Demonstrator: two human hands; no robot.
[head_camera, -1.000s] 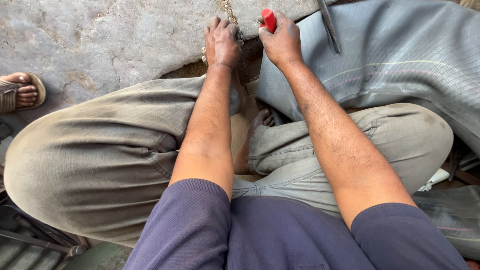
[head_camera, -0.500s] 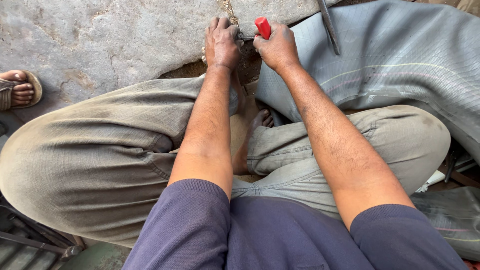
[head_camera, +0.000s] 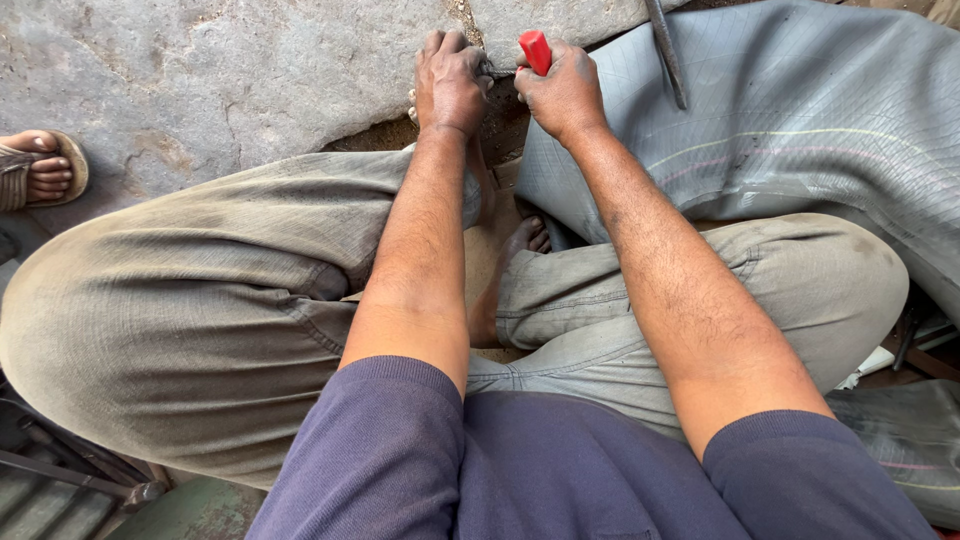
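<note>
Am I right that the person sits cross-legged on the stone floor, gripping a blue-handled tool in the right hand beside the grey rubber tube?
Not quite: the handle is red, not blue. The head view shows the right hand gripping a red-handled tool, with the grey rubber tube beside it on the stone floor.

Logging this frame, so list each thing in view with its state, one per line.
right hand: shut on red-handled tool, handle upright
left hand: fingers curled, pressed down by the tool's tip
rubber inner tube: flat, deflated
metal rod: lying on the tube
sandalled foot: resting on stone
</note>
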